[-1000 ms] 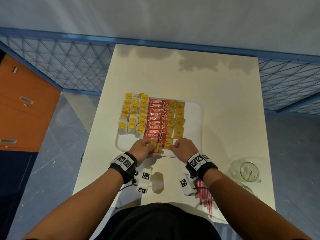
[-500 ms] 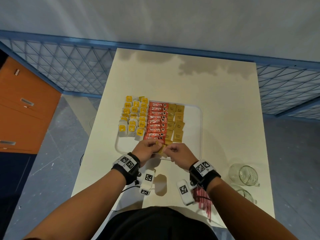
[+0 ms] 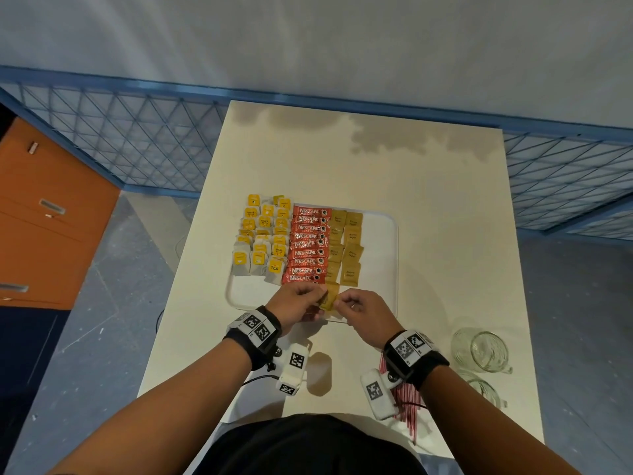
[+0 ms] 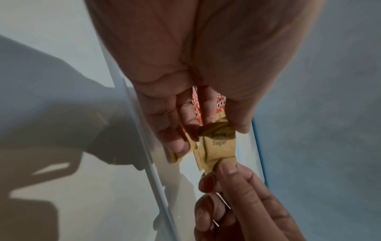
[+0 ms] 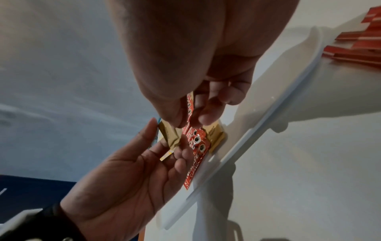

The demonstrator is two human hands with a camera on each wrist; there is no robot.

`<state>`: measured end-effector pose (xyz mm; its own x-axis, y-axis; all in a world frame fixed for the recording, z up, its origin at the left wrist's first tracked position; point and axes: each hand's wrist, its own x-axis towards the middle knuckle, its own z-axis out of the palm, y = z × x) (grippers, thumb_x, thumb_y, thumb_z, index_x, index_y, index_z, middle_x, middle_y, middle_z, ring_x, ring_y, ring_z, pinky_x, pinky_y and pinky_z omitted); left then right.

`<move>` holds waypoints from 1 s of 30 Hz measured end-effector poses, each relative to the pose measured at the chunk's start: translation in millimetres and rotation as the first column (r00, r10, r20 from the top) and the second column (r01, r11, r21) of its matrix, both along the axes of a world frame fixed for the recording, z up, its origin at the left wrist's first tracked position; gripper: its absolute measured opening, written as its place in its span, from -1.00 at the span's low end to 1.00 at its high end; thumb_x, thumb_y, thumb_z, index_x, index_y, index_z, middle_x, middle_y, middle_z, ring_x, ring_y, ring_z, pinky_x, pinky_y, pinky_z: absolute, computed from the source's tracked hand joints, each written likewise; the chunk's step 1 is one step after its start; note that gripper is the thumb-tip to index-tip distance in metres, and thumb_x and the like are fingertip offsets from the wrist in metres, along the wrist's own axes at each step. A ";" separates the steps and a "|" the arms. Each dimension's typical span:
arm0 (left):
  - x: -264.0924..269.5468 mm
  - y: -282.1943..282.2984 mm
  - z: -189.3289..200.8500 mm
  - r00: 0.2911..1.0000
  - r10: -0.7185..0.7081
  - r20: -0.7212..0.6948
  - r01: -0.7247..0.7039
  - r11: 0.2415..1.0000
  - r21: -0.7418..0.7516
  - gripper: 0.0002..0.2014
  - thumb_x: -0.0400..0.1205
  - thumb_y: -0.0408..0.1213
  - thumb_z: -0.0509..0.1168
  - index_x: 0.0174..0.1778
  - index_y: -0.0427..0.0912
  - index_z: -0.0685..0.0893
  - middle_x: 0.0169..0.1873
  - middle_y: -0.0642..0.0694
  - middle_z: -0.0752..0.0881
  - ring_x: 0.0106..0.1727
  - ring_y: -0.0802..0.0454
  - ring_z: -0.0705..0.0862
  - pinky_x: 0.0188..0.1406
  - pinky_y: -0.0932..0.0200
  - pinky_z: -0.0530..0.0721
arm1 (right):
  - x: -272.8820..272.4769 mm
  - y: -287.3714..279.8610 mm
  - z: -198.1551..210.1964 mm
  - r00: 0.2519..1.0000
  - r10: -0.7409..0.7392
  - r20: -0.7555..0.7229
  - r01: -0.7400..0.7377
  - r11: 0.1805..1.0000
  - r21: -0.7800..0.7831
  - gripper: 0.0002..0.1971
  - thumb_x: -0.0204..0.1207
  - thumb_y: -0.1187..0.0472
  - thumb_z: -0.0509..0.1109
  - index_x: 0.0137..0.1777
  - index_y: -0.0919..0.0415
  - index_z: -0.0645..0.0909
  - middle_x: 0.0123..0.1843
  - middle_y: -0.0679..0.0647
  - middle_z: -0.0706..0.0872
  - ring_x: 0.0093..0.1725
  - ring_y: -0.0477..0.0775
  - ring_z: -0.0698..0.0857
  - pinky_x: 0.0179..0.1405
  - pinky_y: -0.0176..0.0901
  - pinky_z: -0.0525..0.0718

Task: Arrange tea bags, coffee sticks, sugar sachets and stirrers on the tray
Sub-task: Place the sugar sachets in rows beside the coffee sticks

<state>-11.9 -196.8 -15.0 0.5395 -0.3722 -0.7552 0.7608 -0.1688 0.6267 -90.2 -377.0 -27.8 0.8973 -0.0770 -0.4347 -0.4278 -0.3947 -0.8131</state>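
A white tray (image 3: 378, 269) holds yellow-tagged tea bags (image 3: 263, 241) on its left, red coffee sticks (image 3: 308, 245) in the middle and brown sugar sachets (image 3: 346, 248) in two columns beside them. At the tray's near edge my left hand (image 3: 317, 299) holds a few brown sugar sachets (image 3: 330, 299). My right hand (image 3: 340, 303) pinches the corner of one sachet (image 4: 219, 150) between thumb and fingertip (image 4: 226, 164). A second sachet (image 4: 185, 151) stays under my left fingers. Red stirrers (image 3: 406, 402) lie on the table by my right wrist.
Two glass mugs (image 3: 479, 351) stand on the table at the near right. The tray's right strip (image 3: 380, 234) is bare. Blue mesh fencing (image 3: 137, 149) runs behind the table, and an orange drawer cabinet (image 3: 44, 217) stands at the left.
My right hand has left the sachet rows and come across to the left hand. It now pinches a sachet held there. Both hands have drifted slightly towards me.
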 end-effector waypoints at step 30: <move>26.9 -18.3 -5.1 0.591 -0.680 0.434 0.349 0.700 0.623 -0.83 0.57 -0.34 0.45 0.04 -0.04 0.78 -0.19 0.09 0.72 -0.09 0.04 0.70 0.05 0.15 0.69 | 14.9 -21.7 -5.6 0.972 -0.184 -0.148 0.131 0.941 -0.311 -0.74 0.57 0.09 0.39 -0.26 0.18 0.79 -0.26 0.03 0.83 -0.19 0.08 0.76 -0.23 -0.13 0.65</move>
<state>14.9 -215.1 -20.1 0.7384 -0.4642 -0.4892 -0.0653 -0.7713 0.6331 -75.3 -398.7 -33.5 0.7766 -0.3603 -0.5168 -0.6269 -0.5230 -0.5775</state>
